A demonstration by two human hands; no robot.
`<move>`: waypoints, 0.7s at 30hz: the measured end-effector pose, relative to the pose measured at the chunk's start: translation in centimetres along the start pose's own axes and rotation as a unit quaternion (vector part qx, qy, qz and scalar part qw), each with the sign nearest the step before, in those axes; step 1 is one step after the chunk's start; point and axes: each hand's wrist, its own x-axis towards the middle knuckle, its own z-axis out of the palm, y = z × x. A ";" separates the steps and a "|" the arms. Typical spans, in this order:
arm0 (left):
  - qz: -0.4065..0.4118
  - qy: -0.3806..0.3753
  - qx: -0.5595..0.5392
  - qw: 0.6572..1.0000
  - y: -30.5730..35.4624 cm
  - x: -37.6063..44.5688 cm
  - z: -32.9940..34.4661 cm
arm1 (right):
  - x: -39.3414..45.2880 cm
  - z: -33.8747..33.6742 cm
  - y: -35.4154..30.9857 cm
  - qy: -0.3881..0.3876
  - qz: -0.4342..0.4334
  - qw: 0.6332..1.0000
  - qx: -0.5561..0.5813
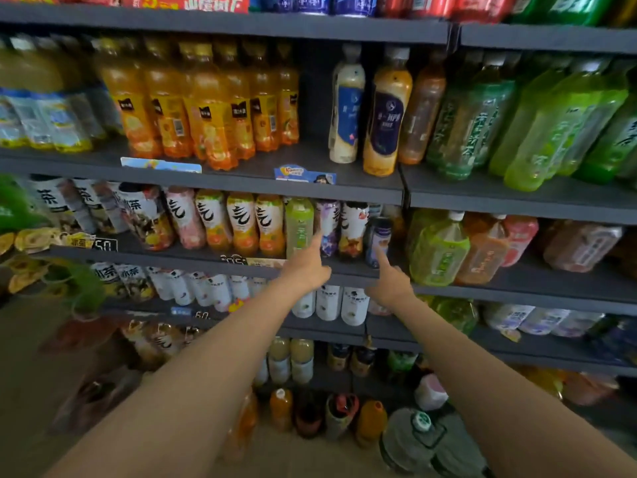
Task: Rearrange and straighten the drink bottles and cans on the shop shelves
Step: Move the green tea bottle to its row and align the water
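Reaching into the second shelf of a dark grey metal shop rack (193, 262), a person stretches both bare arms toward a row of upright plastic drink bottles. From the left, the left hand (307, 267) has its forefinger extended, the tip at the gap between a tall light-green tea bottle (299, 226) and a purple-and-white labelled bottle (328, 226) just beside it; the other fingers are folded and grasp nothing. To the right, past a white bottle with a fruit picture (352, 229), the right hand (391, 282) likewise points one finger up at the foot of a short dark-blue bottle (377, 241), which sits nearest the shelf's front edge; it holds nothing either. All four bottles stand with long axes vertical, directly ahead of and slightly above the fingertips. The right hand seems nearer its target, and the dark-blue bottle, out of line with its neighbours, looks the likeliest to be pushed back.
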 end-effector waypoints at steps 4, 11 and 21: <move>0.013 -0.029 -0.002 0.999 0.1 3.7 2.5 | 4.4 0.3 0.6 0.065 0.045 0.995 0.059; 0.043 -0.026 0.009 0.999 -0.6 10.1 4.7 | 11.3 1.4 0.3 0.150 0.051 0.985 0.063; 0.063 -0.063 -0.029 0.996 -3.9 11.3 6.0 | 12.1 3.2 0.0 0.322 -0.043 0.921 0.216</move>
